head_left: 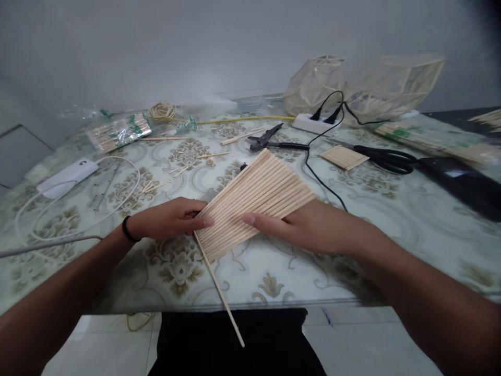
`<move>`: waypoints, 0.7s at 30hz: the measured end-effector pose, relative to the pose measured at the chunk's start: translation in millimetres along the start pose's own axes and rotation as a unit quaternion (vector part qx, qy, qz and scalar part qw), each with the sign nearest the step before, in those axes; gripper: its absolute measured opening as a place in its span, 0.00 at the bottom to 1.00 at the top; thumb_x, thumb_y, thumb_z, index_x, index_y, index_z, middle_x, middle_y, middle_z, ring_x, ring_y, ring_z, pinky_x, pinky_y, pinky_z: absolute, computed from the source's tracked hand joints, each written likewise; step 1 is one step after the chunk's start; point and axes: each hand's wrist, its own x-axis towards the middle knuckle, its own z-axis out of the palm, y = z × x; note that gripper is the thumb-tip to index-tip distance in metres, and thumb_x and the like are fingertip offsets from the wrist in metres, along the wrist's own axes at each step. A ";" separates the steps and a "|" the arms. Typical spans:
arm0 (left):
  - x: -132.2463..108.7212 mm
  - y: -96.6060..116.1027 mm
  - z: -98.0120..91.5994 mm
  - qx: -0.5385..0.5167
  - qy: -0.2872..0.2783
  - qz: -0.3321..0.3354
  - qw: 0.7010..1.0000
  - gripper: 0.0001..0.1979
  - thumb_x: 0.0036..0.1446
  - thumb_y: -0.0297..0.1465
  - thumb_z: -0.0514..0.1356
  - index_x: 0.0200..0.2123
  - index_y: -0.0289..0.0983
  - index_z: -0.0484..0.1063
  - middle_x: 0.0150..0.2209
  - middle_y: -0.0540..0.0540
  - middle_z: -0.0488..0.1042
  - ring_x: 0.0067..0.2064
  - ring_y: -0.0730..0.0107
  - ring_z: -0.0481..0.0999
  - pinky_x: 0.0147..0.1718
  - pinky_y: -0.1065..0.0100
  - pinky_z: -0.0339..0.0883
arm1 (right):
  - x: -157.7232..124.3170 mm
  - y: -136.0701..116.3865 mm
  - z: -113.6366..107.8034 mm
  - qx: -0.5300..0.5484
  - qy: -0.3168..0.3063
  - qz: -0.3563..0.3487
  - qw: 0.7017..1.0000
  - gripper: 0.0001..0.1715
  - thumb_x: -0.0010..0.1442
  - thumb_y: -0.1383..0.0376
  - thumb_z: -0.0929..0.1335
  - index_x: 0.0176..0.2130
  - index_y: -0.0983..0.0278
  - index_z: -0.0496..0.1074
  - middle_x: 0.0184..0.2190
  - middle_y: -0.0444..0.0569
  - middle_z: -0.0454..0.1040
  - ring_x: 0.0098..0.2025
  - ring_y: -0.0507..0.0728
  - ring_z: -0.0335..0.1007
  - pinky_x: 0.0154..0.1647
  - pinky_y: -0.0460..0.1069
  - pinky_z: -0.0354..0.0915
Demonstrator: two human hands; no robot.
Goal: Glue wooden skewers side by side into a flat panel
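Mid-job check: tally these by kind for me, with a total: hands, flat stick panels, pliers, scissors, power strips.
Hands: 2 (left hand, right hand)
Flat stick panels: 2 (large panel held in both hands, small panel on the table)
Pliers: 1
Scissors: 1
Power strips: 1
Total: 7

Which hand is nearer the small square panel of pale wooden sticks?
Right. The right hand is on the near side of the small panel, slightly to its left; the left hand is much farther left.
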 end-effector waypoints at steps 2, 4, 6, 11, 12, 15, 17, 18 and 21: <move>0.2 -0.5 0.0 0.005 0.003 0.004 1.000 0.21 0.71 0.48 0.54 0.36 0.36 0.70 0.35 0.49 0.73 0.34 0.69 0.69 0.33 0.68 0.62 | 0.4 0.2 0.3 -0.004 0.000 0.006 1.000 0.25 0.69 0.44 0.66 0.56 0.50 0.80 0.56 0.43 0.83 0.57 0.68 0.79 0.65 0.63 0.71; 0.2 -0.9 -0.1 0.006 0.000 0.005 1.000 0.21 0.71 0.48 0.54 0.35 0.37 0.69 0.35 0.49 0.73 0.35 0.68 0.70 0.33 0.68 0.63 | 0.6 0.1 0.4 -0.010 -0.003 0.007 1.000 0.26 0.70 0.43 0.65 0.56 0.51 0.80 0.55 0.44 0.83 0.57 0.68 0.79 0.65 0.63 0.71; 0.1 -1.0 -0.2 0.003 -0.004 0.005 1.000 0.21 0.72 0.48 0.54 0.36 0.37 0.69 0.35 0.49 0.73 0.35 0.68 0.70 0.34 0.68 0.63 | 0.5 -0.3 0.2 -0.012 -0.007 0.006 1.000 0.27 0.70 0.43 0.64 0.56 0.52 0.80 0.55 0.45 0.83 0.57 0.68 0.79 0.65 0.63 0.71; -0.2 -1.0 -0.1 -0.001 -0.007 0.004 1.000 0.21 0.71 0.49 0.54 0.38 0.36 0.70 0.35 0.49 0.73 0.34 0.69 0.69 0.34 0.68 0.63 | 0.2 -0.5 -0.3 -0.006 -0.007 0.009 1.000 0.26 0.69 0.43 0.65 0.57 0.50 0.79 0.56 0.44 0.83 0.58 0.68 0.79 0.65 0.64 0.71; -0.2 -1.1 -0.1 0.001 -0.005 0.005 1.000 0.21 0.71 0.49 0.54 0.38 0.36 0.70 0.35 0.49 0.73 0.34 0.69 0.68 0.34 0.68 0.63 | 0.4 -0.3 -0.2 -0.004 -0.007 0.009 1.000 0.26 0.69 0.43 0.65 0.57 0.50 0.80 0.56 0.43 0.83 0.58 0.68 0.79 0.65 0.63 0.71; 0.0 -1.5 0.1 0.004 -0.002 0.009 1.000 0.22 0.72 0.49 0.54 0.37 0.36 0.70 0.35 0.49 0.73 0.35 0.68 0.69 0.34 0.68 0.64 | 0.9 0.4 0.2 -0.004 -0.008 0.009 1.000 0.27 0.69 0.42 0.65 0.56 0.50 0.80 0.55 0.43 0.83 0.57 0.68 0.79 0.65 0.63 0.72; 0.1 -1.7 0.1 0.003 -0.001 0.009 1.000 0.22 0.72 0.49 0.54 0.37 0.36 0.70 0.35 0.49 0.73 0.35 0.68 0.70 0.33 0.69 0.64 | 0.6 0.8 0.4 -0.007 -0.007 0.007 1.000 0.26 0.69 0.42 0.65 0.56 0.50 0.80 0.56 0.43 0.83 0.56 0.68 0.80 0.65 0.63 0.71; 0.1 -1.7 0.1 0.004 -0.001 0.010 1.000 0.22 0.72 0.50 0.54 0.37 0.36 0.70 0.35 0.49 0.73 0.34 0.69 0.69 0.33 0.69 0.64 | 0.3 1.0 0.5 -0.009 -0.008 0.007 1.000 0.26 0.69 0.43 0.65 0.57 0.50 0.79 0.56 0.43 0.82 0.56 0.68 0.80 0.65 0.63 0.71; 0.2 -1.6 -0.1 0.006 -0.002 0.012 1.000 0.22 0.72 0.49 0.54 0.37 0.36 0.70 0.34 0.50 0.72 0.34 0.69 0.68 0.32 0.69 0.63 | -1.0 1.6 0.4 -0.022 -0.011 0.010 1.000 0.28 0.70 0.42 0.63 0.58 0.50 0.79 0.56 0.43 0.82 0.58 0.68 0.79 0.65 0.63 0.71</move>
